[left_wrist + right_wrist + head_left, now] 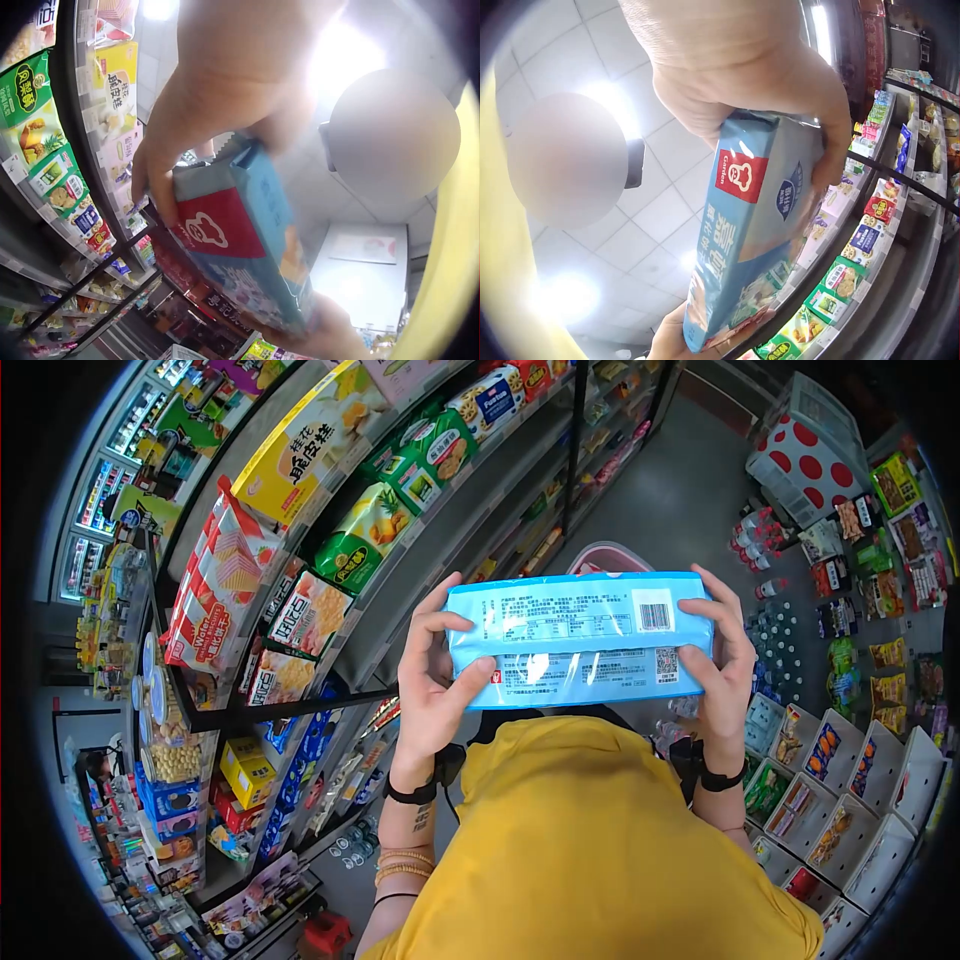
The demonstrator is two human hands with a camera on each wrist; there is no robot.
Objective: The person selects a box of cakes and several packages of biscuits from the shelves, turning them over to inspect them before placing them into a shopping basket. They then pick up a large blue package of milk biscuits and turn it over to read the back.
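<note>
A long blue packet of wafer biscuits (pixel 575 628) is held level in front of the person's chest, its printed back with a barcode facing up toward the head view. My left hand (pixel 432 670) grips the left end, thumb on the near side and fingers over the far edge. At the other end, my right hand (pixel 725 665) grips it the same way. In the left wrist view the packet (pixel 259 217) shows a red logo patch on its front. The right wrist view shows the packet's side (pixel 724 232) with a red Garden logo.
To the left, a tiered shelf carries a red wafer bag (pixel 225 585), a yellow cake box (pixel 310 445) and green pineapple packs (pixel 365 535). Beyond the packet is a pink-rimmed basket (pixel 605 550), partly hidden. White snack bins (pixel 880 760) and bottles stand on the right.
</note>
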